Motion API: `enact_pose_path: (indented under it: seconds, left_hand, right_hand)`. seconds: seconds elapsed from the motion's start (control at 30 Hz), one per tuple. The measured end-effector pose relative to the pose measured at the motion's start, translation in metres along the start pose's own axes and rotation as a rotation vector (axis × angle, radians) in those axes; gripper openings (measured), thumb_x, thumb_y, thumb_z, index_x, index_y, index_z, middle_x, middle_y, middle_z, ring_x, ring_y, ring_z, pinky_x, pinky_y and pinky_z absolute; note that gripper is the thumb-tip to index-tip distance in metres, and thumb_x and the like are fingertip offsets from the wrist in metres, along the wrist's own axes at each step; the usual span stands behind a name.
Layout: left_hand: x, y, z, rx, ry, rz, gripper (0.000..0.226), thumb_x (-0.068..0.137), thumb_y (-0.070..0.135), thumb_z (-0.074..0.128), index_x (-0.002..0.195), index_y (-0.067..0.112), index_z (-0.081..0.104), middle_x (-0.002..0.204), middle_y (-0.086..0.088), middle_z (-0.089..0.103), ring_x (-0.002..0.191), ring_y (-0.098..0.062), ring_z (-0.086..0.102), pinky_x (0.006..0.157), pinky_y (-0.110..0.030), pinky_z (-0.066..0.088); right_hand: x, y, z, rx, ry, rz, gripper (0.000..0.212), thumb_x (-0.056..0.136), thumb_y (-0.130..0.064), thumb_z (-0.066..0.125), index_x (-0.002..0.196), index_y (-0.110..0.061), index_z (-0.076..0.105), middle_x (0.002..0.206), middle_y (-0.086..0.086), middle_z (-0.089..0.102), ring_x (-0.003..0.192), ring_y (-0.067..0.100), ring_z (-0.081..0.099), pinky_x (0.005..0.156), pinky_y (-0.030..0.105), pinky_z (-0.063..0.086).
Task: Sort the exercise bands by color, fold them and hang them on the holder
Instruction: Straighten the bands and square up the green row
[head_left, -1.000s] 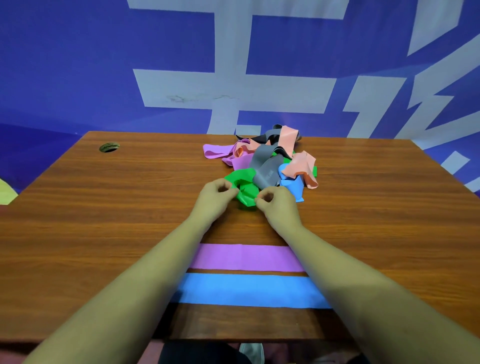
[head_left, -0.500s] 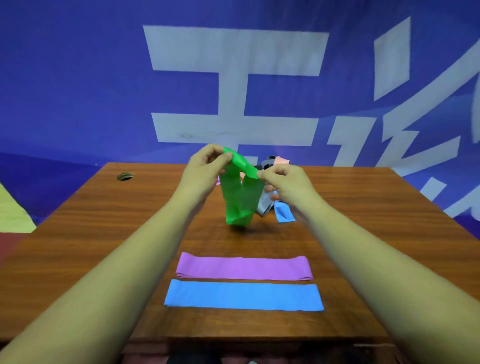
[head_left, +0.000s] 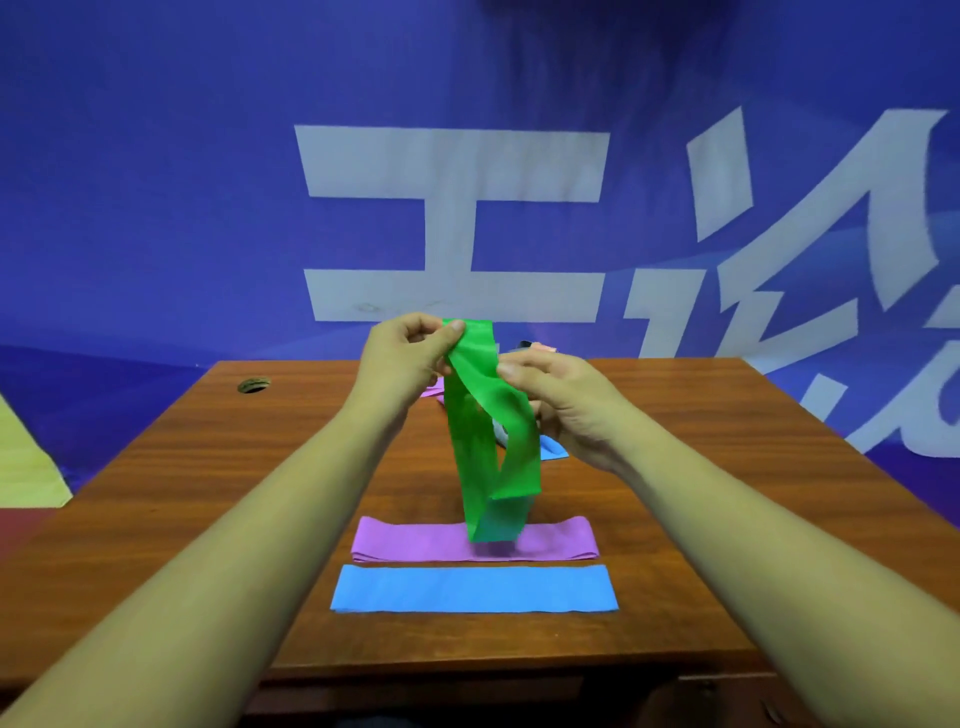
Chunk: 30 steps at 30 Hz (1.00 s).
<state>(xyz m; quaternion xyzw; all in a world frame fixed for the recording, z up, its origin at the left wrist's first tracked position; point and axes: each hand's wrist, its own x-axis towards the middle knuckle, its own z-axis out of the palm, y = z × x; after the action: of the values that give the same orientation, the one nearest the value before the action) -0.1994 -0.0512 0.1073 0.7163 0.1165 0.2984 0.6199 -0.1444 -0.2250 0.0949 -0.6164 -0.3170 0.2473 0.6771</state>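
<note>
Two hands hold one green band (head_left: 488, 441) up over the table (head_left: 208, 493). On the band's left, the left hand (head_left: 405, 358) pinches its top edge between thumb and curled fingers. On the band's right and slightly lower, the right hand (head_left: 566, 405) pinches the same upper stretch. The two grips sit close together.

From them the band hangs as a twisted loop, its long axis near vertical and its bottom fold dangling. Whether that fold touches anything I cannot tell. Under the green band's lower end lies a purple band (head_left: 415, 540), flat, running left to right. A blue band (head_left: 472, 590) lies beside it on the person's side, laid the same way. Behind the green band, mostly hidden, a scrap of the unsorted pile (head_left: 553, 448) shows.

The step looks like untwisting and flattening. The coming move likely turns on swinging the green band's long axis from upright to left-right, matching the two laid bands. Both hands already hold it, so they would need to spread apart along the loop.
</note>
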Motion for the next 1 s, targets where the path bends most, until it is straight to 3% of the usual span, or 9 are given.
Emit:
enact_pose_path:
  seconds: [0.1,0.3,0.43,0.5,0.57,0.63,0.77,0.93,1.0]
  left_hand:
    - [-0.005,-0.005,-0.002,0.007,0.003,-0.034,0.023,0.090,0.026,0.069,0.087,0.003,0.066,0.069,-0.009,0.059,0.051,-0.012,0.053,0.051,-0.022,0.040]
    - [-0.013,-0.011,-0.003,-0.093,-0.025,-0.118,0.017,0.095,0.024,0.061,0.087,0.010,0.065,0.079,-0.008,0.070,0.059,-0.010,0.066,0.056,-0.020,0.048]
    - [-0.027,-0.009,0.005,-0.104,-0.290,-0.257,0.050,0.097,0.053,0.044,0.093,0.008,0.066,0.088,-0.010,0.075,0.080,-0.020,0.073,0.075,-0.028,0.056]
    - [-0.033,-0.016,0.009,-0.106,-0.480,-0.305,0.071,0.086,0.070,0.047,0.096,0.002,0.063,0.091,-0.015,0.067,0.077,-0.021,0.065,0.074,-0.028,0.054]
    - [-0.040,-0.029,0.010,0.003,-0.661,-0.210,0.064,0.085,0.059,0.062,0.108,0.000,0.063,0.099,-0.009,0.068,0.085,-0.018,0.062,0.076,-0.025,0.051]
    - [-0.049,-0.039,0.011,0.092,-0.747,-0.082,0.031,0.091,0.023,0.068,0.115,0.004,0.068,0.110,-0.003,0.073,0.097,-0.012,0.067,0.084,-0.021,0.050]
    - [-0.055,-0.042,0.011,0.001,-0.633,0.003,0.020,0.091,0.004,0.063,0.110,0.006,0.071,0.098,0.003,0.075,0.085,-0.003,0.064,0.077,-0.016,0.047]
    - [-0.046,-0.031,0.015,-0.075,-0.464,0.056,0.017,0.095,0.003,0.057,0.105,0.006,0.070,0.085,0.009,0.072,0.073,0.002,0.060,0.068,-0.015,0.045]
    - [-0.041,-0.026,0.017,-0.058,-0.406,0.084,0.015,0.096,0.003,0.056,0.102,0.005,0.070,0.082,0.006,0.070,0.068,0.002,0.058,0.066,-0.013,0.045]
  right_hand:
    - [-0.005,-0.003,0.000,-0.033,0.051,0.049,0.019,0.092,-0.010,0.062,0.109,-0.003,0.066,0.072,0.003,0.070,0.056,0.014,0.063,0.052,0.024,0.045]
    - [-0.012,-0.010,-0.004,-0.038,0.051,0.138,0.013,0.096,-0.010,0.056,0.093,-0.002,0.065,0.072,0.008,0.071,0.056,0.015,0.066,0.054,0.026,0.051]
    - [-0.007,-0.017,-0.005,-0.002,0.177,0.086,0.018,0.095,-0.011,0.059,0.103,0.004,0.062,0.065,0.008,0.062,0.048,0.009,0.055,0.058,0.028,0.048]
    - [-0.003,-0.026,-0.006,0.056,0.226,0.066,0.013,0.095,-0.010,0.058,0.101,0.002,0.062,0.063,0.004,0.067,0.052,0.009,0.061,0.057,0.028,0.053]
    - [0.001,-0.032,-0.009,0.103,0.282,0.068,0.021,0.094,-0.008,0.059,0.107,0.007,0.063,0.085,0.016,0.071,0.071,0.022,0.067,0.069,0.036,0.058]
    - [0.006,-0.035,-0.013,0.110,0.370,0.078,0.023,0.092,-0.006,0.060,0.109,0.010,0.063,0.095,0.023,0.068,0.080,0.030,0.067,0.076,0.042,0.058]
    - [0.012,-0.034,-0.024,0.164,0.537,0.130,0.005,0.091,-0.002,0.060,0.086,-0.003,0.063,0.080,0.015,0.069,0.063,0.021,0.069,0.055,0.030,0.059]
    - [0.004,-0.015,-0.038,0.203,0.457,0.256,0.007,0.094,-0.011,0.058,0.091,-0.006,0.062,0.071,0.010,0.073,0.069,0.024,0.071,0.069,0.034,0.059]
    - [0.000,-0.009,-0.040,0.173,0.381,0.316,0.016,0.095,-0.017,0.057,0.101,-0.003,0.063,0.086,0.016,0.075,0.080,0.029,0.074,0.075,0.037,0.059]
